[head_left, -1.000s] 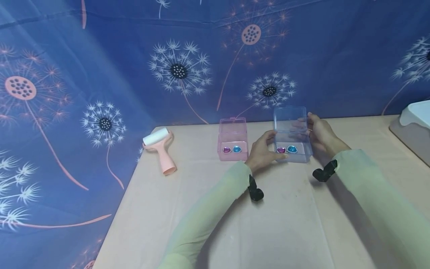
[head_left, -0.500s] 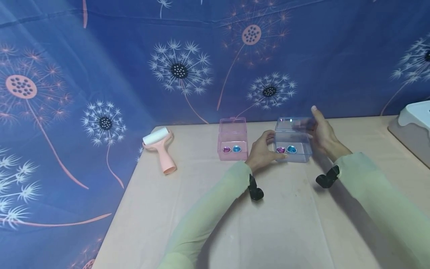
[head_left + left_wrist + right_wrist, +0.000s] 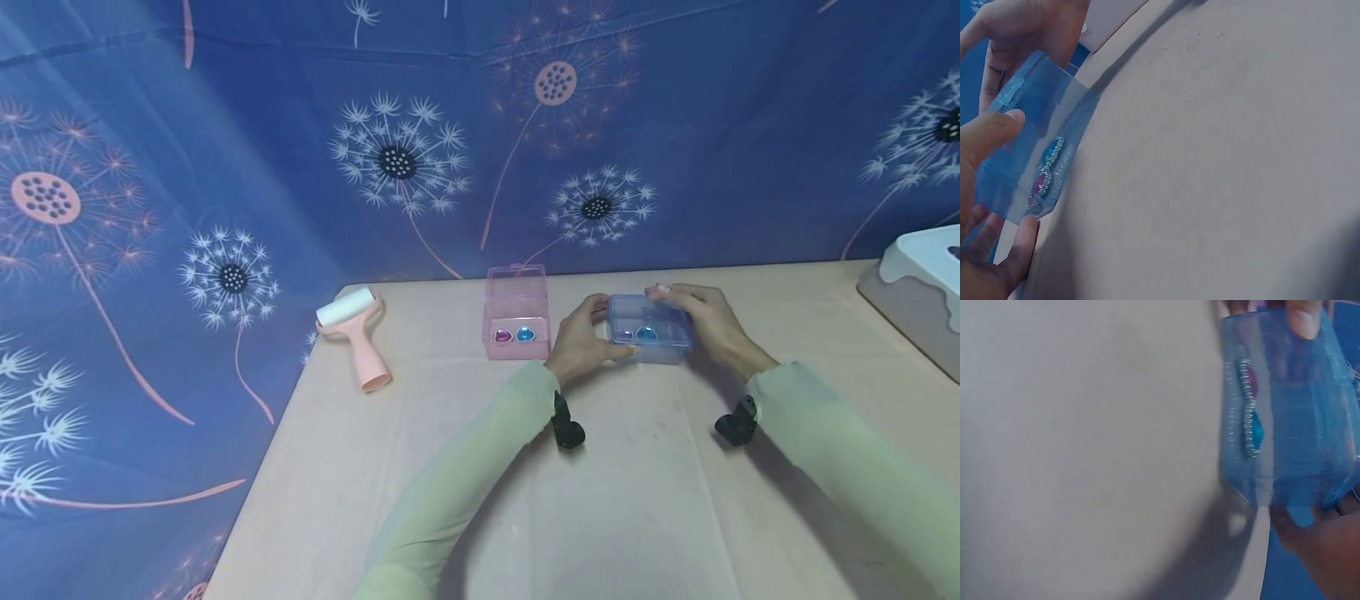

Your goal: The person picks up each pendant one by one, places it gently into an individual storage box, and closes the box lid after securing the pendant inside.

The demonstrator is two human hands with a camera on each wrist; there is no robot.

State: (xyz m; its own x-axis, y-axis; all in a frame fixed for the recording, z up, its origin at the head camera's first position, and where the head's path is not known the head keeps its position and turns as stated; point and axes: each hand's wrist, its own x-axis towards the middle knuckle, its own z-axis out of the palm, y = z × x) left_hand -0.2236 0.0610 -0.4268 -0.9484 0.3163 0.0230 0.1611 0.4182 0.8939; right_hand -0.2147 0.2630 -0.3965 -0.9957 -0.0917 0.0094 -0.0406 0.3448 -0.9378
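A clear blue plastic box point(image 3: 662, 354) stands on the table with its lid point(image 3: 637, 308) folded down over it. Through the plastic show a magenta gem point(image 3: 1252, 381) and a blue gem point(image 3: 1257, 430), both edged with silvery beads. My left hand point(image 3: 579, 340) grips the box's left side, its thumb in front. At the far right corner, my right hand point(image 3: 712, 321) touches the lid with extended fingers. Whether the lid is fully latched cannot be told. To the left, a clear pink box point(image 3: 516, 351) stands with its lid raised, holding a similar magenta gem point(image 3: 502, 335) and blue gem point(image 3: 525, 333).
A pink-handled lint roller point(image 3: 362, 337) lies at the table's left. At the far right edge stands a white-topped bin point(image 3: 911, 292), partly out of view. A blue dandelion-print cloth point(image 3: 450, 125) hangs behind the pale table point(image 3: 600, 500).
The blue box's lid has swung from upright down over the box. My right hand has moved from behind the raised lid to its far right corner. My left hand keeps its place.
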